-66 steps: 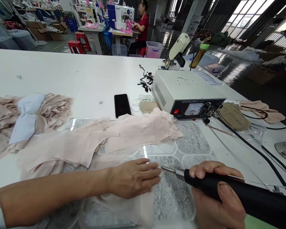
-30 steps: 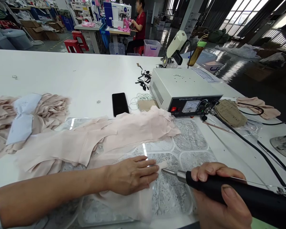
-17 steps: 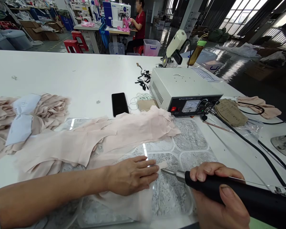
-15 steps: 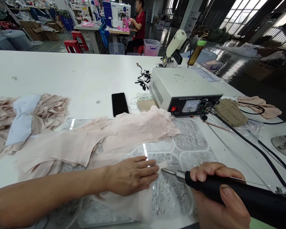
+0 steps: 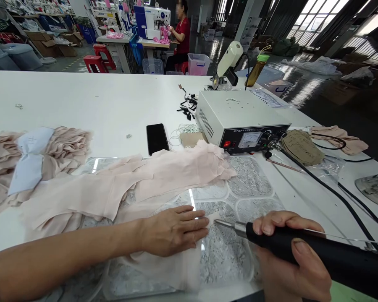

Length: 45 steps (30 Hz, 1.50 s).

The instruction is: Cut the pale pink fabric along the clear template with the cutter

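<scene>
My left hand (image 5: 173, 230) lies flat, fingers stretched out, pressing a pale pink fabric piece (image 5: 164, 262) onto a scratched clear cutting plate (image 5: 252, 184). My right hand (image 5: 290, 268) is wrapped round a black hand-held cutting tool (image 5: 318, 256). The tool's metal tip (image 5: 222, 223) touches a small corner of the fabric just beyond my left fingertips. A black cable (image 5: 327, 188) runs from the tool to a white control box (image 5: 239, 119).
More pink fabric pieces (image 5: 164, 174) lie across the plate, and a bundle with white paper (image 5: 31, 157) sits at the left. A black phone (image 5: 156, 138), black scraps (image 5: 187, 108) and a white machine (image 5: 228, 63) lie behind. A person sews at a far table (image 5: 181, 29).
Both hands stay almost where they were. A small fabric corner now shows beyond my left fingertips with the tool tip at it. The view has shifted slightly.
</scene>
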Each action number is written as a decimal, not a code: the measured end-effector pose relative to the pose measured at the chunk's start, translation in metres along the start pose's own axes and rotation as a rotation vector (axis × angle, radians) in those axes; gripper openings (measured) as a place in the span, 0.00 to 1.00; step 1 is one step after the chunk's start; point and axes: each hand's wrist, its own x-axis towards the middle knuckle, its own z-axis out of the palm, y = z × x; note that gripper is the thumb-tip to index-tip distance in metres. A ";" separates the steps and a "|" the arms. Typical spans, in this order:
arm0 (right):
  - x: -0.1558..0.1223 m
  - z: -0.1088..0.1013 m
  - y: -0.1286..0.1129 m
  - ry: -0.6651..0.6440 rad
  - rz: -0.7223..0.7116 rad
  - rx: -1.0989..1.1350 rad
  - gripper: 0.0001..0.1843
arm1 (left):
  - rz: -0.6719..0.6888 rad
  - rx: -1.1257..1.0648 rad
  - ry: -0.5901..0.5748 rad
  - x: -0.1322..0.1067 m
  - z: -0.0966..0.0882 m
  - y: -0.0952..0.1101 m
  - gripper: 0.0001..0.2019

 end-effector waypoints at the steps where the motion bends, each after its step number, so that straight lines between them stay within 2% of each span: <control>1: 0.001 0.000 0.000 0.029 -0.005 -0.001 0.05 | 0.001 -0.005 -0.008 0.000 -0.001 0.000 0.17; 4: 0.002 0.000 0.001 0.071 -0.002 -0.001 0.06 | 0.009 -0.004 -0.029 0.000 -0.004 -0.002 0.17; 10: 0.000 -0.002 0.006 0.068 -0.011 -0.012 0.07 | -0.002 0.026 -0.024 -0.009 -0.013 0.003 0.16; 17: 0.001 -0.005 -0.001 0.085 0.015 -0.049 0.06 | -0.020 0.045 -0.010 -0.023 -0.014 0.013 0.14; 22: -0.002 -0.008 -0.008 0.100 0.009 -0.085 0.06 | -0.019 0.059 0.025 -0.027 -0.026 0.020 0.11; 26: -0.003 -0.008 -0.009 0.104 0.001 -0.065 0.06 | -0.143 0.073 0.057 -0.031 -0.031 0.041 0.11; 30: -0.002 -0.008 -0.006 0.082 0.007 -0.037 0.07 | -0.273 0.122 0.023 -0.033 -0.028 0.056 0.12; 34: -0.003 -0.013 -0.008 0.044 0.000 -0.044 0.07 | -0.206 0.104 -0.070 -0.035 -0.033 0.041 0.13; 37: -0.008 -0.020 -0.013 0.009 0.008 -0.049 0.07 | -0.155 0.101 -0.060 -0.036 -0.039 0.024 0.13; 39: -0.013 -0.025 -0.017 -0.013 0.026 -0.046 0.07 | -0.201 0.123 -0.028 -0.035 -0.039 0.020 0.12; 42: -0.020 -0.031 -0.022 -0.024 0.051 -0.050 0.07 | -0.349 0.143 0.010 -0.032 -0.033 0.025 0.09; 45: -0.025 -0.034 -0.027 -0.046 0.100 -0.046 0.06 | -0.398 0.166 -0.033 -0.025 -0.026 0.025 0.11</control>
